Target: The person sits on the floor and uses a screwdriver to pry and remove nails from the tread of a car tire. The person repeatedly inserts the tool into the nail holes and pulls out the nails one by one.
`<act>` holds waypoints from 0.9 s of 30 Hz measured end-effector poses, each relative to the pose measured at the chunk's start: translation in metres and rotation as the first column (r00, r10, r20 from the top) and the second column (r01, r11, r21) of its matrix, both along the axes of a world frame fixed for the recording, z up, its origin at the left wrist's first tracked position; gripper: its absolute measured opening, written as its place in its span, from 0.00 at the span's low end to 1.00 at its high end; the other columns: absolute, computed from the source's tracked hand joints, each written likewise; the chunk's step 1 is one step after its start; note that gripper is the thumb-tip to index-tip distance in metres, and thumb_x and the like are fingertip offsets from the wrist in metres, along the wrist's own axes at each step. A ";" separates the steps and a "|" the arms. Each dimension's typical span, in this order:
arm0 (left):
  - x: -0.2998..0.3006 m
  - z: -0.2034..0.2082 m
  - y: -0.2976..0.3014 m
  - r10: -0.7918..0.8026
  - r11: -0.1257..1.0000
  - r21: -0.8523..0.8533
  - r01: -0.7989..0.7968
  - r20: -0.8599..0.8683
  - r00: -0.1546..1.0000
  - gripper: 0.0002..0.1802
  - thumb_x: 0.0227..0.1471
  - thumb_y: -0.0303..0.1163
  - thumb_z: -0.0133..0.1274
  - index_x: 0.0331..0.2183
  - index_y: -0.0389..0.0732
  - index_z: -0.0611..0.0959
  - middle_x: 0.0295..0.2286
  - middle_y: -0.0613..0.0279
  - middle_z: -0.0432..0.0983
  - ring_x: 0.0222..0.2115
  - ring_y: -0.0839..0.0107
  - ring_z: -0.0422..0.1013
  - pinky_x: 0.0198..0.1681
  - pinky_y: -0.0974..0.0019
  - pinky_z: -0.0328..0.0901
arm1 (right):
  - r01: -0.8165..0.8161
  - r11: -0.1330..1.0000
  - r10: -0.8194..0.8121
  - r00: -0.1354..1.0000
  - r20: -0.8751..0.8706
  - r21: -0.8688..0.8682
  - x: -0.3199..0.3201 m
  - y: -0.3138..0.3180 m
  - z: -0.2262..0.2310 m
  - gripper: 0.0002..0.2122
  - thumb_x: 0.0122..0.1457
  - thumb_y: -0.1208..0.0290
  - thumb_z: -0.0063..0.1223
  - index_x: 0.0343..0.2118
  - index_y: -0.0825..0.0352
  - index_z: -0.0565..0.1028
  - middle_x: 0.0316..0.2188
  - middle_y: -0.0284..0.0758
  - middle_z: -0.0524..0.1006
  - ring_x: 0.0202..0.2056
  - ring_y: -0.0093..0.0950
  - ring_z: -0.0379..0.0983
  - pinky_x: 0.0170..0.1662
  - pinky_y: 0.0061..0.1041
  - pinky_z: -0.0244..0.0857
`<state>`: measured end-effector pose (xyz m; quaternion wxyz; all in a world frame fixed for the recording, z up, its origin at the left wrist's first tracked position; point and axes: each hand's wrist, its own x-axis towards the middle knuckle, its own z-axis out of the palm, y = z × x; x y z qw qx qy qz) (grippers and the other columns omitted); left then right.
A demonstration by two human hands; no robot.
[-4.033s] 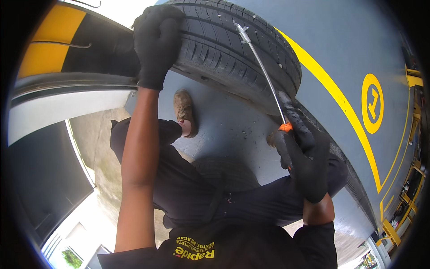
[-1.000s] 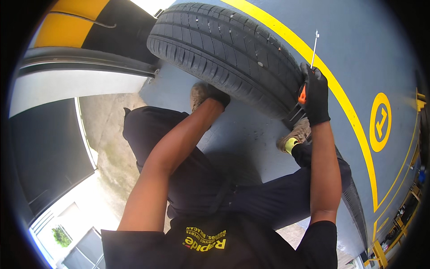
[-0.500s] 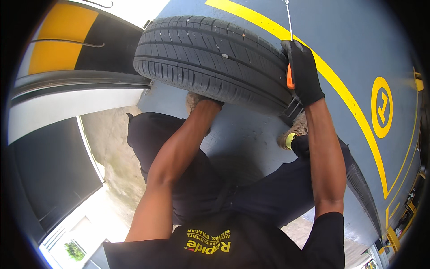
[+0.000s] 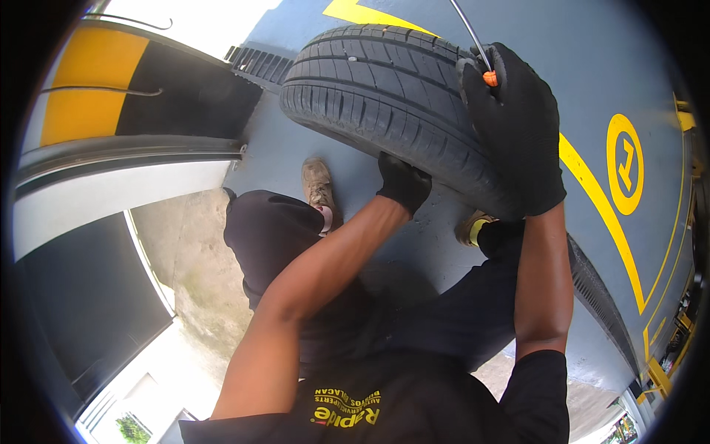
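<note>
A black tyre point(image 4: 392, 103) with ribbed tread stands on its tread on the grey-blue floor point(image 4: 606, 66), just ahead of the person's legs. The right hand point(image 4: 518, 129), in a black glove, lies over the tyre's right shoulder with its fingers point(image 4: 481, 89) closed around a thin metal rod tool point(image 4: 470, 33) that has an orange collar at the grip; the rod rises up and to the left from those fingers and runs out of the top of the view. The left hand point(image 4: 403, 181), also gloved in black, is pressed against the lower edge of the tyre, below and to the left of the right hand's fingers. Its fingers curl under the tread, so how tightly they hold cannot be told.

Below the left hand's fingers a tan shoe point(image 4: 318, 185) rests on the floor, and a second shoe with a yellow cuff point(image 4: 473, 229) shows just under the right wrist. To the right of the right hand's fingers a broad yellow line point(image 4: 599, 214) curves across the floor, with a yellow circle marking point(image 4: 625, 163) beyond it. Far to the left of both hands stands a yellow and black barrier point(image 4: 111, 96) above a metal rail point(image 4: 126, 152). A dark floor grate point(image 4: 255, 66) lies just left of the tyre.
</note>
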<state>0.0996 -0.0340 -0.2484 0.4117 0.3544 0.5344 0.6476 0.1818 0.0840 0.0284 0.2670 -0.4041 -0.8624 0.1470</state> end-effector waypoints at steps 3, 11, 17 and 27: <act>-0.002 0.058 -0.021 -0.245 0.913 -0.404 -0.057 -0.655 0.714 0.14 0.62 0.37 0.51 0.45 0.40 0.79 0.40 0.55 0.81 0.39 0.64 0.77 0.42 0.62 0.70 | 0.073 0.979 -0.077 0.997 0.013 0.191 0.030 0.009 -0.014 0.11 0.60 0.62 0.59 0.34 0.67 0.77 0.29 0.41 0.80 0.31 0.42 0.78 0.37 0.38 0.72; -0.100 0.246 0.000 0.329 0.895 0.375 -0.241 -0.191 0.925 0.14 0.63 0.31 0.42 0.33 0.35 0.80 0.28 0.60 0.76 0.26 0.77 0.71 0.33 0.72 0.66 | 0.160 0.982 -0.167 0.983 0.070 0.099 0.097 0.011 -0.007 0.11 0.63 0.66 0.57 0.43 0.66 0.79 0.36 0.44 0.82 0.36 0.44 0.79 0.42 0.39 0.72; -0.120 0.209 0.073 0.037 0.996 0.069 0.060 -0.904 0.425 0.13 0.67 0.28 0.44 0.44 0.36 0.82 0.45 0.56 0.80 0.49 0.62 0.76 0.55 0.62 0.69 | 0.005 0.911 -0.142 0.942 0.303 0.412 0.104 -0.014 0.004 0.06 0.66 0.72 0.52 0.41 0.69 0.76 0.32 0.43 0.79 0.30 0.41 0.76 0.37 0.35 0.70; -0.067 0.189 0.083 0.203 0.955 0.287 0.081 -0.824 0.528 0.16 0.58 0.43 0.48 0.34 0.43 0.84 0.30 0.60 0.80 0.36 0.55 0.76 0.46 0.50 0.66 | 0.201 0.653 -0.342 0.939 -0.047 -0.730 0.098 -0.158 0.055 0.26 0.67 0.78 0.50 0.68 0.68 0.63 0.30 0.27 0.73 0.24 0.12 0.63 0.27 0.15 0.59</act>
